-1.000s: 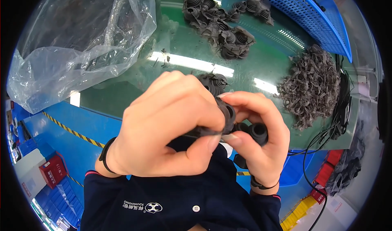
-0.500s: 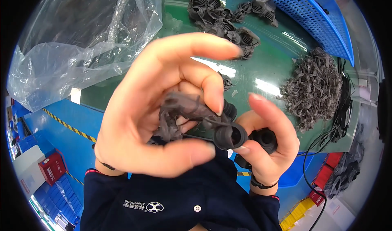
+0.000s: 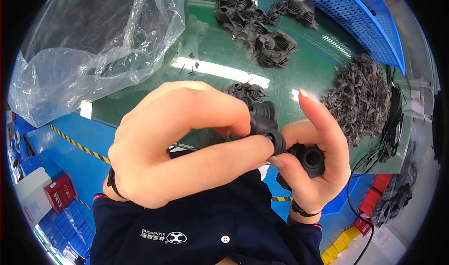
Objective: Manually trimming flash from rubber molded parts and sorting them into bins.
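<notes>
1. The left hand [image 3: 161, 143] has closed again: half a second ago its thumb and forefinger were spread wide, and now they pinch a dark rubber bellows boot [image 3: 278, 142] at its round mouth.
2. That boot sits between the two hands, above the near edge of the green bench [image 3: 304, 75]; a ribbed section [image 3: 263, 109] shows just beyond it (whether the two are joined, I cannot tell).
3. The ragged grey film seen in the left palm in the previous frame is now mostly hidden behind the hand.
4. The right hand [image 3: 333, 164] keeps its curled fingers around a second boot [image 3: 312, 160], mouth facing up; its thumb tip meets the first boot's lower edge, while its forefinger, raised higher than before, stands clear.
5. On the bench, a small boot cluster [image 3: 250, 92] beyond the left hand, partly covered half a second ago, shows more fully.
6. The heap of ragged grey pieces [image 3: 358, 99] remains at right.
</notes>
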The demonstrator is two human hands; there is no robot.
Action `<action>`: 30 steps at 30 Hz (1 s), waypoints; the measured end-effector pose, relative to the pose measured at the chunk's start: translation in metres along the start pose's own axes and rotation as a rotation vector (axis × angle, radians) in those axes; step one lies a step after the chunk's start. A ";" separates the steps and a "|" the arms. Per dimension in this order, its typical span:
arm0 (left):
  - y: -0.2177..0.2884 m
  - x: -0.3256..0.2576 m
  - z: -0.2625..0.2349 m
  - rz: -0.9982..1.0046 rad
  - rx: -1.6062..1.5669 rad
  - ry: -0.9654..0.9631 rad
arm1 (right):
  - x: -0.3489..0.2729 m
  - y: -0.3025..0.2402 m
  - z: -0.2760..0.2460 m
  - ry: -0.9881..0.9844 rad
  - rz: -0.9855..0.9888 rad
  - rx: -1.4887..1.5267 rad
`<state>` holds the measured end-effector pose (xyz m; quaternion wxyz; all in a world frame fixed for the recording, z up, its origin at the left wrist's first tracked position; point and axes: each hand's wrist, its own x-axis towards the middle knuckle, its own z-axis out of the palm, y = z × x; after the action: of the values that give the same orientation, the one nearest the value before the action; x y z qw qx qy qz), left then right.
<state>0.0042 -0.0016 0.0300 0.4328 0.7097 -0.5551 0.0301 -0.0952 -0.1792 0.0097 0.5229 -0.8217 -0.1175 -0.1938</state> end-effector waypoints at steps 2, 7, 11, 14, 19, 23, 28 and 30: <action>-0.002 0.000 0.003 0.025 0.035 0.005 | 0.001 0.001 0.000 -0.007 -0.010 -0.008; -0.002 -0.003 0.019 0.194 0.302 0.201 | 0.001 0.000 0.000 -0.027 -0.019 -0.017; -0.016 -0.001 0.020 -0.010 0.716 0.265 | 0.000 0.002 0.003 -0.057 -0.078 0.140; -0.014 0.001 0.017 -0.210 0.087 0.238 | -0.004 0.002 0.007 -0.030 0.038 0.269; 0.000 0.001 0.023 -0.396 -0.731 0.140 | -0.005 -0.008 0.009 0.162 0.393 0.555; -0.013 -0.005 0.020 -0.258 -0.613 0.024 | -0.007 0.001 0.003 0.054 0.267 0.675; -0.018 -0.005 0.015 -0.205 -0.349 0.029 | -0.007 0.000 -0.001 0.035 0.315 0.547; -0.014 -0.001 0.014 -0.177 0.034 0.107 | -0.010 -0.001 -0.004 0.103 0.181 -0.089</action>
<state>0.0085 -0.0100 0.0126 0.4505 0.7606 -0.4658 0.0392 -0.1048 -0.1820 0.0074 0.5064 -0.8404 -0.0069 -0.1930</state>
